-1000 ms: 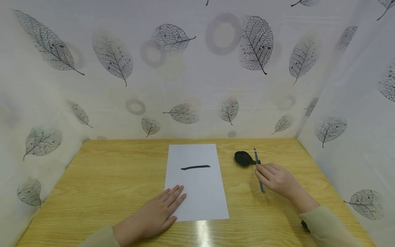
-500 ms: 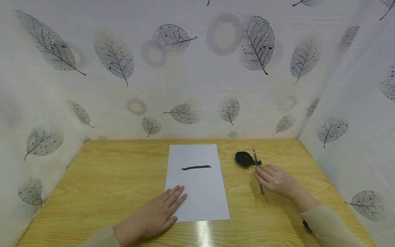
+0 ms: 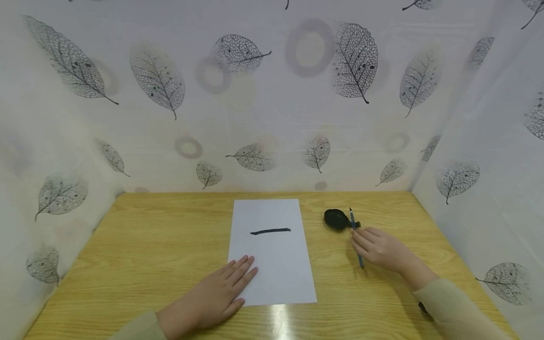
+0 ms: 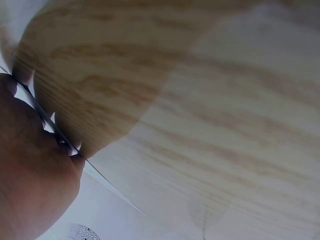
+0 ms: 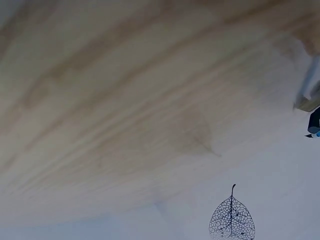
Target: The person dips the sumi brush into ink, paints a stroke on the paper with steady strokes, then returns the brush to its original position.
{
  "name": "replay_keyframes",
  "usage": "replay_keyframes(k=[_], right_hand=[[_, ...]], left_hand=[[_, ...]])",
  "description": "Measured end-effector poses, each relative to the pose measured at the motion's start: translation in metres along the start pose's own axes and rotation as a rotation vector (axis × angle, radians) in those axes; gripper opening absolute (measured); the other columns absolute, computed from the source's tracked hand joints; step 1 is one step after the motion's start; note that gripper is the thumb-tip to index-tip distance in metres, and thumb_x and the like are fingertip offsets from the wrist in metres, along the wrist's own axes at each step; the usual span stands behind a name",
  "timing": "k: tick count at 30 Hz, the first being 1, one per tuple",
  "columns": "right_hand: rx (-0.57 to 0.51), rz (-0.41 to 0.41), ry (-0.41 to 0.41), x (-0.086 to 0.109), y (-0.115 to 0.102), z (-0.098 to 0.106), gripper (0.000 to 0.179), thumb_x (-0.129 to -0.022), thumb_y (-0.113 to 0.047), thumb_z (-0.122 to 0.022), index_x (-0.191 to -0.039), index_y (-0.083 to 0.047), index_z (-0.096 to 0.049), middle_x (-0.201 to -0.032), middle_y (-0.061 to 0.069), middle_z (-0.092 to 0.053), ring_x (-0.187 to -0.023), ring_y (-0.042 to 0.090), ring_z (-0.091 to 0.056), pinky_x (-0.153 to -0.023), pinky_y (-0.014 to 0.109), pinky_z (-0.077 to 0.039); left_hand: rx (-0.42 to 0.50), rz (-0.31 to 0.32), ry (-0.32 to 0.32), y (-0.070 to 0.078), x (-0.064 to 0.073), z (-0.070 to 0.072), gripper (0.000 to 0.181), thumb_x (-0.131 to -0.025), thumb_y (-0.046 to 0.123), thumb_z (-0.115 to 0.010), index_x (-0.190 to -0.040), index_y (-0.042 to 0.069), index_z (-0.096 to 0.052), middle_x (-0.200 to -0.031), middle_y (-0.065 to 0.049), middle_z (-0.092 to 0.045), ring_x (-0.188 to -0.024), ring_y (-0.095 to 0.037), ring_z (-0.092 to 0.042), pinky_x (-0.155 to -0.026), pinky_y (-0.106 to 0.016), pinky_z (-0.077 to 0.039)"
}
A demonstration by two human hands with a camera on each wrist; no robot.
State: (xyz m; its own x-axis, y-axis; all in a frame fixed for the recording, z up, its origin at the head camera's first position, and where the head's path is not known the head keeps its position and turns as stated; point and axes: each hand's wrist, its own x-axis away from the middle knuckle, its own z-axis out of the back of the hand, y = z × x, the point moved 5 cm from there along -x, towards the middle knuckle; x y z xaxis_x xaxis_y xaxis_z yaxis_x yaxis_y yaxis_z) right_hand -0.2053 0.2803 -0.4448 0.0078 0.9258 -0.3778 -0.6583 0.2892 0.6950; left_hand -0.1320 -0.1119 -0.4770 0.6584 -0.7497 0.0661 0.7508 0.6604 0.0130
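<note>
A white sheet of paper (image 3: 272, 269) lies on the table with one black brush stroke (image 3: 270, 231) across its upper half. My left hand (image 3: 214, 293) rests flat on the sheet's lower left, fingers spread a little. In the left wrist view that hand (image 4: 37, 165) appears along the paper's thin edge. To the right of the sheet, my right hand (image 3: 380, 248) pinches a slim blue writing brush (image 3: 361, 261) between thumb and fingers, its dark tip pointing to the back wall. The brush crosses over the handle of a black ink dish (image 3: 335, 219); whether they touch is unclear.
The wooden table (image 3: 148, 241) is bounded by a leaf-patterned cloth (image 3: 272, 108) at the back and both sides. Partly hidden by the right sleeve (image 3: 450, 302) is a small dark object (image 3: 422, 307).
The brush in my right hand has shifted very slightly toward me. The left hand and the paper hold their places, and the view itself has moved a touch.
</note>
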Motion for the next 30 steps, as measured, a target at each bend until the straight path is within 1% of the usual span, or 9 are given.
replay_keyframes(k=[4, 11, 14, 22, 30], right_hand=[[0.008, 0.028, -0.009, 0.0021, -0.0015, -0.003, 0.055, -0.111, 0.012, -0.029, -0.097, -0.006, -0.079, -0.097, 0.01, -0.081, -0.083, 0.019, -0.076, -0.072, 0.03, -0.063], [0.033, 0.06, -0.075, 0.0053, -0.004, -0.0066, 0.061, -0.111, 0.013, -0.024, -0.098, -0.008, -0.08, -0.098, 0.008, -0.081, -0.085, 0.018, -0.075, -0.075, 0.029, -0.063], [0.032, 0.068, -0.088, 0.007, -0.0046, -0.0074, 0.063, -0.111, 0.014, -0.023, -0.097, -0.009, -0.08, -0.098, 0.007, -0.081, -0.085, 0.017, -0.075, -0.075, 0.029, -0.063], [0.01, 0.079, -0.062, 0.0084, -0.0051, -0.009, 0.059, -0.111, 0.012, -0.026, -0.097, -0.007, -0.079, -0.097, 0.008, -0.081, -0.083, 0.018, -0.075, -0.073, 0.029, -0.063], [-0.003, 0.071, -0.051, 0.0103, -0.0048, -0.0093, 0.057, -0.111, 0.012, -0.025, -0.095, -0.006, -0.077, -0.098, 0.01, -0.079, -0.084, 0.019, -0.074, -0.073, 0.03, -0.063]], left_hand=[[0.013, 0.003, -0.008, -0.0002, 0.0001, -0.0008, 0.064, -0.114, 0.044, -0.038, -0.168, 0.01, -0.03, -0.177, -0.012, -0.026, -0.163, -0.028, -0.03, -0.13, -0.045, -0.037], [0.02, 0.006, -0.014, -0.0002, 0.0001, -0.0011, 0.064, -0.114, 0.044, -0.038, -0.168, 0.011, -0.03, -0.177, -0.012, -0.025, -0.163, -0.028, -0.029, -0.13, -0.045, -0.036], [0.017, 0.005, -0.012, 0.0, 0.0001, -0.0007, 0.064, -0.114, 0.044, -0.038, -0.168, 0.01, -0.03, -0.177, -0.012, -0.025, -0.163, -0.028, -0.029, -0.13, -0.045, -0.036], [0.006, 0.005, -0.006, 0.0004, 0.0, 0.0009, 0.064, -0.114, 0.044, -0.038, -0.168, 0.01, -0.031, -0.177, -0.012, -0.026, -0.163, -0.028, -0.03, -0.13, -0.044, -0.036], [-0.007, 0.001, 0.003, 0.0005, 0.0001, 0.0012, 0.064, -0.114, 0.043, -0.039, -0.167, 0.01, -0.032, -0.176, -0.013, -0.028, -0.163, -0.028, -0.031, -0.13, -0.044, -0.037]])
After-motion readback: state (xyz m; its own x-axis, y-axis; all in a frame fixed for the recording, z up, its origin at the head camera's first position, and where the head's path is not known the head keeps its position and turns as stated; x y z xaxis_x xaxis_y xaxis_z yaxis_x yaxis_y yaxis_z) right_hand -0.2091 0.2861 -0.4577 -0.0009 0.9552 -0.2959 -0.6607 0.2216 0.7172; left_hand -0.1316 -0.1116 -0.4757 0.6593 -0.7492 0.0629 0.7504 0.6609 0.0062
